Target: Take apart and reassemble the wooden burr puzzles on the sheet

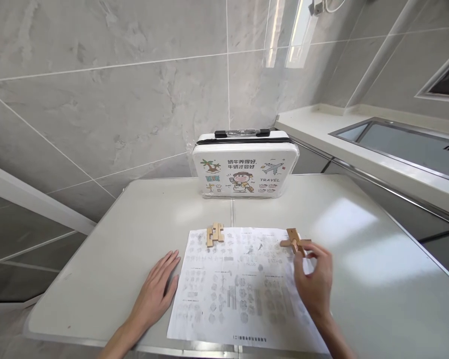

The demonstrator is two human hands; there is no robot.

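Observation:
My left hand [156, 285] lies flat on the table, fingers stretched out, beside the left edge of a printed instruction sheet [209, 319]. At the sheet's upper right corner, my right hand [316, 279] pinches a wooden puzzle piece [295, 246] between thumb and fingertips. That piece is among a few brown notched pieces [292, 233] lying close together or crossing; their exact arrangement is partly hidden by my fingers. Toward the sheet's upper left lie several lighter notched wooden pieces [215, 233] side by side. The sheet carries rows of small diagrams and text, upside down to me.
A white cartoon-printed case [247, 169] with a black handle, in clear plastic wrap, stands at the back of the folding table [153, 209]. Grey tiled wall [134, 99] rises behind it. To the right runs a white counter [314, 119] with an inset glass-topped appliance [407, 144].

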